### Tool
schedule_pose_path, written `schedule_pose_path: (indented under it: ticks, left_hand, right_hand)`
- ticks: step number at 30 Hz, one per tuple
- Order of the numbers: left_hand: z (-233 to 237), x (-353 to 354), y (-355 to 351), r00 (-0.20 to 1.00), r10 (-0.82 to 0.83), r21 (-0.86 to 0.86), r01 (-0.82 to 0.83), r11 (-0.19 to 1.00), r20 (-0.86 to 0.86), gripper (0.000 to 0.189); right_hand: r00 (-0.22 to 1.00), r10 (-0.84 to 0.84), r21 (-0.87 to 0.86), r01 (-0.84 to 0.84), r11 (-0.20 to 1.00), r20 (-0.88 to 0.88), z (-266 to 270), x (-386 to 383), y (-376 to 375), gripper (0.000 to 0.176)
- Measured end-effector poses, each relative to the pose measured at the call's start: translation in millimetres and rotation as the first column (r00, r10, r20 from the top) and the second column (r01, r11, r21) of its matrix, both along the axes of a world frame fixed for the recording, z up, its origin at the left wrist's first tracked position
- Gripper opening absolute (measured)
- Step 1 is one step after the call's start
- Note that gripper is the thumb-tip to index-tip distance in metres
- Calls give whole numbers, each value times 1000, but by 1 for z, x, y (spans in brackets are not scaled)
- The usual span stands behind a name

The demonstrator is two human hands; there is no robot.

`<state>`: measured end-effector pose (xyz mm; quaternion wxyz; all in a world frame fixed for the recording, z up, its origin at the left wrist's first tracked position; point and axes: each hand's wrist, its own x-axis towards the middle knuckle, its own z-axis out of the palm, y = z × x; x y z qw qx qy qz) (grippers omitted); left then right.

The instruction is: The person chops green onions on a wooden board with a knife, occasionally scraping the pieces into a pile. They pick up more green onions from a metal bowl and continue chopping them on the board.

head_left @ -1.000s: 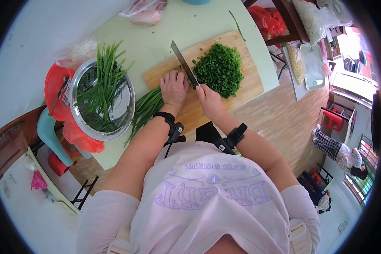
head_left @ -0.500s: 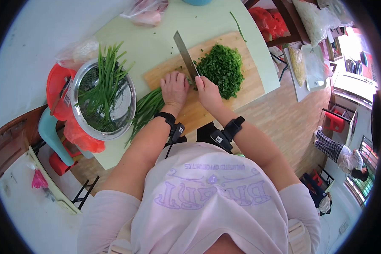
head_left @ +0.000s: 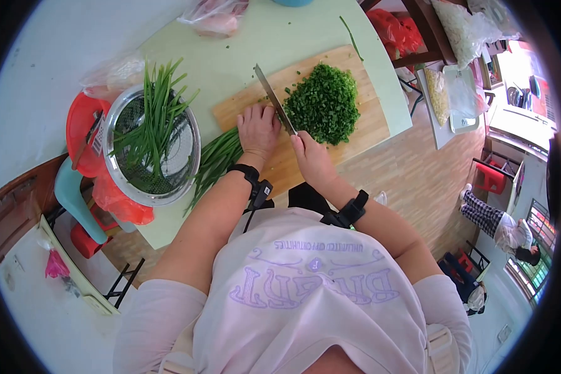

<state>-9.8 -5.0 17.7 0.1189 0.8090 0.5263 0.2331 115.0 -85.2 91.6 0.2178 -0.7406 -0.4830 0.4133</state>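
Note:
My right hand (head_left: 310, 153) grips the handle of a kitchen knife (head_left: 272, 96), whose blade rests edge-down on the wooden cutting board (head_left: 368, 128). My left hand (head_left: 257, 128) presses down on a bunch of green chives (head_left: 215, 159) that trails off the board's left end, fingertips right beside the blade. A heap of finely chopped chives (head_left: 324, 103) lies on the board to the right of the knife.
A steel colander (head_left: 184, 163) with long chives stands left of the board, over red plastic basins (head_left: 81, 134). Plastic bags (head_left: 215, 15) lie at the table's far side. The table edge (head_left: 393, 87) runs close on the right; a person (head_left: 508, 230) is on the floor beyond.
The knife rose and came forward half a second ago, then dropped back onto the board beside my left fingers. My right forearm pulled back toward me. The left hand stayed put.

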Motion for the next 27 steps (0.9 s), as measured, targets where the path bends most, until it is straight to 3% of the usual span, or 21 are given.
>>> schedule_pose_path:
  ticks: [27]
  left_hand:
    - [-5, 0, 1, 1000, 11, 19, -11, 1000, -21, 12]
  right_hand:
    - [1000, -20, 11, 20, 1000, -6, -23, -5, 32, 38]
